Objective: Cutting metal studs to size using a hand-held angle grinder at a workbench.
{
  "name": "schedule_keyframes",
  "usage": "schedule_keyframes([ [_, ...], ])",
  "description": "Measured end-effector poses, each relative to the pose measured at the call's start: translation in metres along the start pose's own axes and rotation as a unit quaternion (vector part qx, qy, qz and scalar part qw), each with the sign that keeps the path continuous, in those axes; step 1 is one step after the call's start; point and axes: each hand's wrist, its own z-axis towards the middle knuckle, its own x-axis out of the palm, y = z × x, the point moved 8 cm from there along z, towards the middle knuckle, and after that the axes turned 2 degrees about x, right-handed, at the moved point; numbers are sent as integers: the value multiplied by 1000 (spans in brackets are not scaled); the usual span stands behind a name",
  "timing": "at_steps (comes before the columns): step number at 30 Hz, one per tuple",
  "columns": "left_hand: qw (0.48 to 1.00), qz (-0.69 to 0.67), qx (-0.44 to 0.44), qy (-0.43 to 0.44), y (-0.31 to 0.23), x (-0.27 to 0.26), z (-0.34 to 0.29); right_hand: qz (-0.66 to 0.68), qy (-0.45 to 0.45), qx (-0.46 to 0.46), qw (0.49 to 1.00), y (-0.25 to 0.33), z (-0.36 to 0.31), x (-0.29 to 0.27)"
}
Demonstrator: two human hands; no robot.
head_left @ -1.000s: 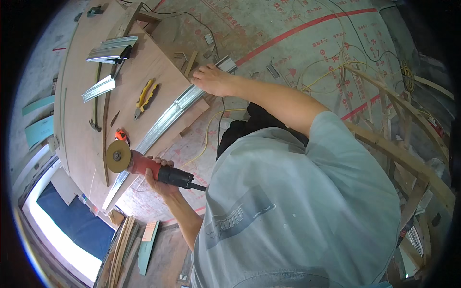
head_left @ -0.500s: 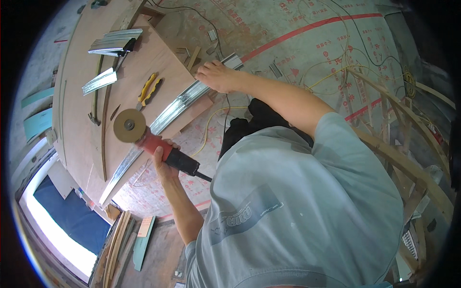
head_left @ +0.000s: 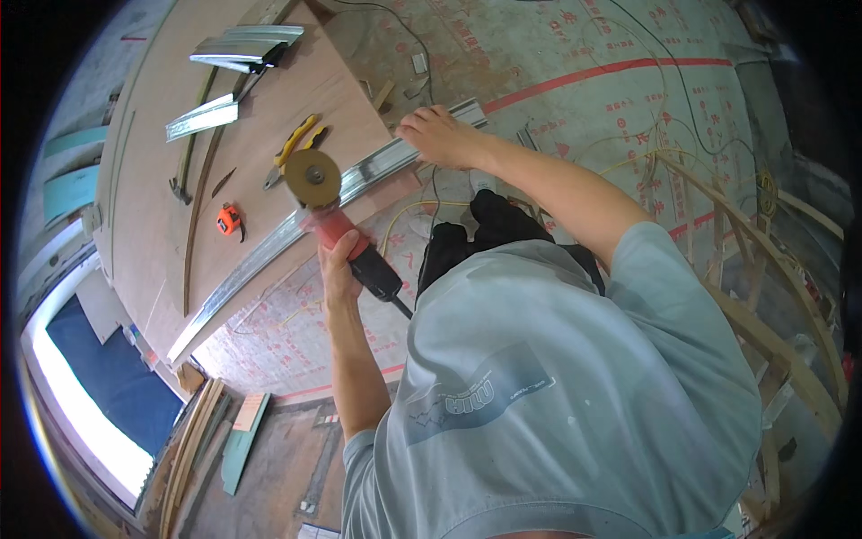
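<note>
My left hand (head_left: 339, 269) is wrapped round the red and black body of an angle grinder (head_left: 366, 260). Its round brown disc (head_left: 314, 180) is over the wooden board, beside a long silver metal channel (head_left: 251, 260); whether disc and channel touch I cannot tell. Near the channel's far right end, my right hand (head_left: 440, 137) grips it with fingers curled over the edge. The channel lies along the near edge of the board (head_left: 144, 234). Just beyond the disc are yellow-and-black snips (head_left: 294, 144), partly covered by it. An orange tape measure (head_left: 229, 220) lies to the left.
Short metal channel pieces (head_left: 205, 117) and a hammer (head_left: 180, 189) lie on the board. A yellow hose or cable (head_left: 395, 216) runs along the floor below it. Wooden framing (head_left: 763, 260) stands at my right. Timber strips (head_left: 193, 449) lie at the lower left.
My left hand has carried the grinder right and away from me, along the channel toward my right hand. The tape measure, formerly hidden behind the disc, now shows. The whole view has shifted slightly.
</note>
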Motion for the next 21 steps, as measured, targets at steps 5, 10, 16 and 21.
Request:
schedule_keyframes([
  [5,1000,9,-19,-17,8,-3,7,-10,23,9,1000,4,1,-1],
  [10,999,13,-13,-44,11,0,13,-12,30,5,999,0,-5,-1],
  [16,993,96,5,-72,13,-10,21,-25,19,-4,1000,0,-4,-2],
  [21,992,105,18,-67,24,-15,29,-11,26,7,1000,1,-3,-4],
])
